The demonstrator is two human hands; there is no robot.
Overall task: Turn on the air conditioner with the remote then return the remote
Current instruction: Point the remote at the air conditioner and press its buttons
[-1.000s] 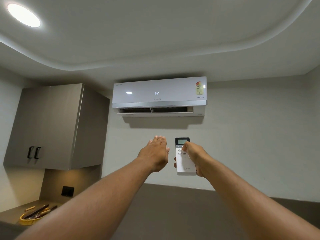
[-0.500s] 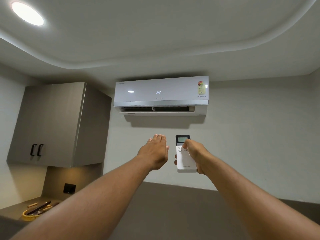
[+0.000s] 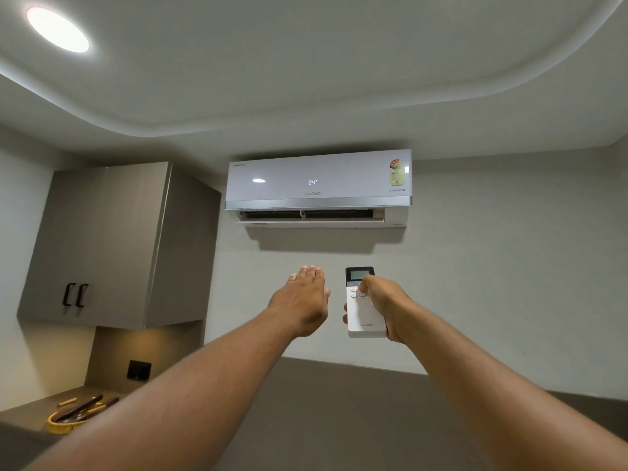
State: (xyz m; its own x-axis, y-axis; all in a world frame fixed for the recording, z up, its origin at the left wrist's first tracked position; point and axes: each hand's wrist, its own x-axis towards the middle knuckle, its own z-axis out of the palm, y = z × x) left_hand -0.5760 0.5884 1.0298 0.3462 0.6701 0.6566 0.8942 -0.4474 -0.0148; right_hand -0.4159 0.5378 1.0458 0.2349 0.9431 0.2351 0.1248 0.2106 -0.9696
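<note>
A white wall-mounted air conditioner (image 3: 318, 185) hangs high on the far wall, its display lit with "24" and its bottom flap open. My right hand (image 3: 387, 305) holds a white remote (image 3: 364, 312) upright and aimed at the unit, thumb resting on the buttons just under the small dark screen. My left hand (image 3: 302, 300) is stretched out beside the remote, palm facing away, fingers straight and together, holding nothing.
A grey wall cabinet (image 3: 112, 246) with two black handles hangs at the left. Below it, a counter carries a yellow woven basket (image 3: 63, 421) with dark utensils. A round ceiling light (image 3: 57, 28) glows at top left. A dark lower wall band runs beneath the hands.
The view has tilted slightly, shifting the air conditioner and cabinet a little right. Both arms stay raised; my thumb has moved slightly on the remote buttons.
</note>
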